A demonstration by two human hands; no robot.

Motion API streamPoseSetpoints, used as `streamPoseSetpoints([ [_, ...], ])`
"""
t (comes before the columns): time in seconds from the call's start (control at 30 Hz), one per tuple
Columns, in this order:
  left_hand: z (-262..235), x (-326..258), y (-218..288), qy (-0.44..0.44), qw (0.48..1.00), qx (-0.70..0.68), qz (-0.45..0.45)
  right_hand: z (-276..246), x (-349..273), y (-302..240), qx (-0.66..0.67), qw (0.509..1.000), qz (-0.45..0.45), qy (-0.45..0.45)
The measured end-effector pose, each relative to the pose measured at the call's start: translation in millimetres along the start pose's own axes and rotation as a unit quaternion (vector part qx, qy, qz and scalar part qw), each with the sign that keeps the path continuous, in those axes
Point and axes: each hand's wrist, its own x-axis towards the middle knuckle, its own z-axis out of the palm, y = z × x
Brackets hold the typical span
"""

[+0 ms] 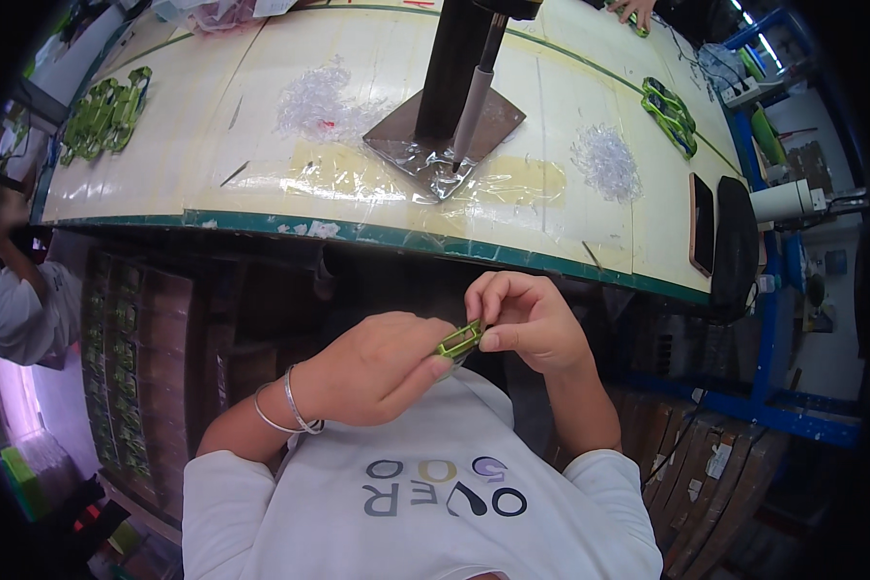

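Both hands met near the chest: the left hand (372, 372) and right hand (524, 319) pinched one small green clip (460, 339) between their fingers. Finished-looking green clips (104, 116) lay far left on the table (203, 145), more far right (669, 114).

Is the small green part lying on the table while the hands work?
No: both the left hand and right hand hold the green part above the lap.

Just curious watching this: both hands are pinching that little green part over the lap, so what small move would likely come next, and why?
Probably a small turn of the green part between the fingers. The left hand and right hand both pinch it, held close over the lap and short of the table, as if it were being checked or picked at.
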Motion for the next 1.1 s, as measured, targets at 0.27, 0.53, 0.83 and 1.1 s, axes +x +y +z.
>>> streamPoseSetpoints([
  [0.27,6.0,3.9,1.3,0.104,0.983,-0.113,-0.104,17.5,-4.8,37.4,-0.347,0.887,-0.232,0.195],
  [0.53,13.9,6.4,-4.5,0.168,0.954,-0.224,-0.110,24.2,7.4,51.0,-0.556,0.730,-0.370,0.146],
  [0.83,-1.3,19.5,-35.4,0.133,0.989,-0.045,0.049,19.6,5.5,50.5,-0.481,0.793,-0.365,0.081],
  [1.1,17.3,32.6,-36.1,0.170,0.809,-0.551,-0.114,31.4,24.3,21.8,0.233,0.956,-0.101,0.146],
])
